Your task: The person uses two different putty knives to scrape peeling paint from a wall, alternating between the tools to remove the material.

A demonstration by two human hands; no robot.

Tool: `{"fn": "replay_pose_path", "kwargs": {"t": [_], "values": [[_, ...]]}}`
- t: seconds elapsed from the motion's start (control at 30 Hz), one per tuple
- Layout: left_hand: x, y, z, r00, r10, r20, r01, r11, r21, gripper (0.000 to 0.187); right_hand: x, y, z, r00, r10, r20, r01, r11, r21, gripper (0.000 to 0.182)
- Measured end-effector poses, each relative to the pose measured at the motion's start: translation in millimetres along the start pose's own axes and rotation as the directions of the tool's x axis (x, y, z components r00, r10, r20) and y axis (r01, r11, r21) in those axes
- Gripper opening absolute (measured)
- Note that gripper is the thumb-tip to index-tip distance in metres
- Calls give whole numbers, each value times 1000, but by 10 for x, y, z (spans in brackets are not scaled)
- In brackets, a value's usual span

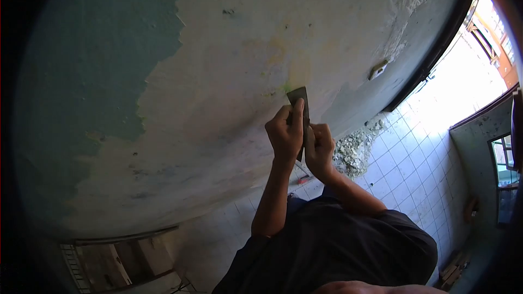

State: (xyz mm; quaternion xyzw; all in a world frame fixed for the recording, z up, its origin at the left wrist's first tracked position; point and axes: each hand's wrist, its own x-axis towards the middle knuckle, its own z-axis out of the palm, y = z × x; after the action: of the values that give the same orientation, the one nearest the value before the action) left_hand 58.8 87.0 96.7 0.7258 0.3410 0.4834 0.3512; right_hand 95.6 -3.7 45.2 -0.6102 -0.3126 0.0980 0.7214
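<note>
A dark, flat, blade-like tool is held up close to the wall, its wide end pointing upward in the view. My left hand is closed on it, with a finger stretched along its face. Closed on the same tool from the right side, lower down, is my right hand. Green paint covers the wall's left part, with a ragged edge against the pale bare surface. Small yellow-green stains show just above the tool. Whether its edge touches the wall I cannot tell.
A rubble heap lies on the tiled floor at the wall's foot. Near it is a red-ended tool. A switch box sits on the wall. A bright doorway opens at right; a wooden frame stands lower left.
</note>
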Motion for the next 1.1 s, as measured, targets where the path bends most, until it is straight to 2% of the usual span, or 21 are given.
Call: {"fn": "replay_pose_path", "kwargs": {"t": [0.07, 0.13, 0.17, 0.2, 0.27, 0.3, 0.43, 0.5, 0.53, 0.67, 0.77, 0.83, 0.93, 1.03, 1.1], "values": [[-25, 0, 17, 999, 31, -35, -29, 999, 43, 40, 34, -5, 4, 1000, 31, 4, -30, 1000, -1, 6], [199, 313, 3, 997, 69, -45, -68, 997, 31, 40, 173, 79, 52, 994, -96, -43, 96, 995, 1, 6], [253, 426, -19, 993, 107, -57, -106, 994, 21, 39, 270, -169, 65, 997, -32, -65, 33, 999, 21, 7], [178, 426, -51, 994, 99, -50, -98, 995, 20, 39, 190, -216, 10, 998, -23, -67, 25, 1000, 15, 7], [202, 372, -35, 995, 96, -40, -92, 991, 95, 39, 244, -290, -37, 993, -103, -55, 95, 987, -130, 7], [99, 305, -35, 999, 37, -38, -34, 997, 65, 40, 175, -233, -33, 992, -112, -59, 103, 985, -141, 8], [6, 214, 4, 996, 44, -72, -39, 996, 78, 42, 90, -226, -94, 998, -45, -42, 38, 987, -156, 7], [157, 379, -28, 1000, -11, -19, 11, 1000, 7, 43, 219, -303, -56, 996, -74, -42, 68, 990, -128, 7], [146, 323, -15, 1000, 14, -25, -14, 1000, 2, 43, 219, -297, -54, 994, -96, -51, 89, 989, -119, 7], [-51, 120, 12, 997, -56, -58, 56, 998, 1, 45, 42, -168, -62, 999, -39, -13, 36, 984, -174, 6], [-44, 69, -1, 997, -78, -23, 78, 997, 14, 44, 38, -190, -28, 997, -55, -49, 49, 993, -111, 7], [-50, 58, 9, 997, -77, -21, 76, 997, -27, 43, 39, -253, -51, 999, 36, -21, -37, 997, -61, 7], [18, 142, 11, 999, -11, -50, 13, 999, 51, 44, 64, -133, -7, 999, -22, -27, 18, 992, -124, 7], [113, 363, -1, 998, 6, -55, -6, 1000, 5, 44, 129, -328, -20, 999, -25, -44, 21, 995, -99, 7], [-12, 212, 6, 998, 8, -61, -7, 1000, 20, 44, 85, -280, -72, 997, -68, -32, 63, 989, -135, 6]]}}
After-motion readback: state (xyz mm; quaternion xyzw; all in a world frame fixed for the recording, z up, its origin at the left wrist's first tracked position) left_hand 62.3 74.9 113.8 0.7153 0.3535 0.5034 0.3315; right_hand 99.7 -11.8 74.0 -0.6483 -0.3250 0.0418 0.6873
